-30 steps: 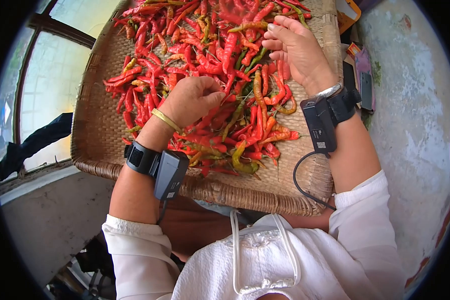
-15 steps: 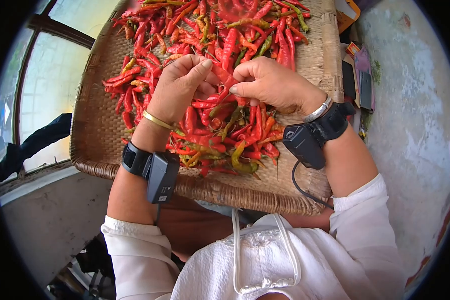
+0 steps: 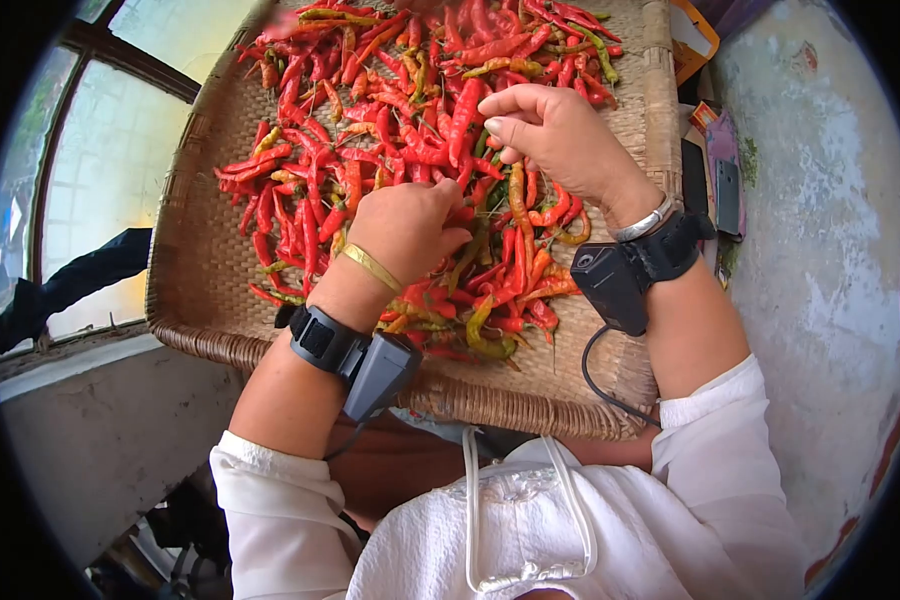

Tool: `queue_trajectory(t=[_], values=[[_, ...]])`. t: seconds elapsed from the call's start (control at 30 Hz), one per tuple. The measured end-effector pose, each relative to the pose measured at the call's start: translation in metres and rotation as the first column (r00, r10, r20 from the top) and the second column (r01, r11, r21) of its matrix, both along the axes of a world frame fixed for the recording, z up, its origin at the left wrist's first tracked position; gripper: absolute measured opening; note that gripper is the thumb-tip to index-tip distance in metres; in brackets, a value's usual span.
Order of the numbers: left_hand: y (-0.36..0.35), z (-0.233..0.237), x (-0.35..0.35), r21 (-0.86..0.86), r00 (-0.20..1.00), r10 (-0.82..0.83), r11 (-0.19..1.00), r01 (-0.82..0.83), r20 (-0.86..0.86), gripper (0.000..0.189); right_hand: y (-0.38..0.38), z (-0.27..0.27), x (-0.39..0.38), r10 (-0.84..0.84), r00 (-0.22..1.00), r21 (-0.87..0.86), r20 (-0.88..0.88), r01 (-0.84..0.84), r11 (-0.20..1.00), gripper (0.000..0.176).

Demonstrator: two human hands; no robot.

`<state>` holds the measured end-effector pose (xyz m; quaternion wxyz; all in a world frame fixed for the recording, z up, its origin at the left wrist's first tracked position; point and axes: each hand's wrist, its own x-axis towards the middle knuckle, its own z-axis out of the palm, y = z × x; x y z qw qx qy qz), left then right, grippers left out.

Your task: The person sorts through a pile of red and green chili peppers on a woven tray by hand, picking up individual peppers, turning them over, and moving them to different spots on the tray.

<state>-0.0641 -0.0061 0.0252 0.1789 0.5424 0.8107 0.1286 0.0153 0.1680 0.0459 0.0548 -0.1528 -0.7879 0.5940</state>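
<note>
Peppers: a loose heap of mostly red chili peppers (image 3: 350, 185) is lying in the woven tray (image 3: 510, 408), spreading from the top of the frame to below centre. Some yellow-green and orange ones are mixing in; a curled yellow-green pepper (image 3: 476, 325) is resting near the heap's lower edge.

Left hand (image 3: 407, 225): hovering or resting over the heap at centre, back facing up, fingers bending; its fingertips are partly hiding, so cannot tell whether it is grasping a pepper.

Right hand (image 3: 560, 135): hanging over the heap's right side, upper right of centre, thumb and forefinger standing slightly apart, releasing grip; no pepper is showing between them.

Wrists: a gold-coloured bracelet (image 3: 371, 267) is circling the left, a silver-coloured bracelet (image 3: 645, 221) the right; each is also carrying a strapped black device (image 3: 608, 287).
</note>
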Motion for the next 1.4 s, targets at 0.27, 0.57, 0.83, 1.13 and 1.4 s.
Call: queue_trajectory(t=[0.27,0.57,0.83,1.13,1.4], values=[[-0.003,-0.002,-0.004,-0.05,0.996,0.01,0.999,-0.015,-0.085,0.033,-0.018,0.005,0.009,0.299,0.941,0.417,0.159,-0.338,0.844,0.023],[-0.009,0.018,-0.013,0.062,0.642,0.128,0.962,-0.265,0.756,0.008,-0.019,0.005,0.011,0.331,0.932,0.292,0.146,-0.36,0.886,0.022],[-0.009,0.019,-0.017,0.072,0.458,0.128,0.915,-0.396,0.88,0.008,-0.02,0.007,0.01,0.411,0.881,0.212,0.234,-0.459,0.863,0.018],[-0.016,0.021,-0.03,-0.008,0.747,0.155,0.981,-0.196,0.647,0.008,-0.01,0.009,0.008,0.182,0.903,0.601,0.389,-0.399,0.692,0.017],[0.01,0.021,-0.048,0.358,0.348,-0.107,0.447,-0.82,0.931,0.029,-0.016,0.004,0.007,0.194,0.904,0.609,0.382,-0.404,0.682,0.017]])
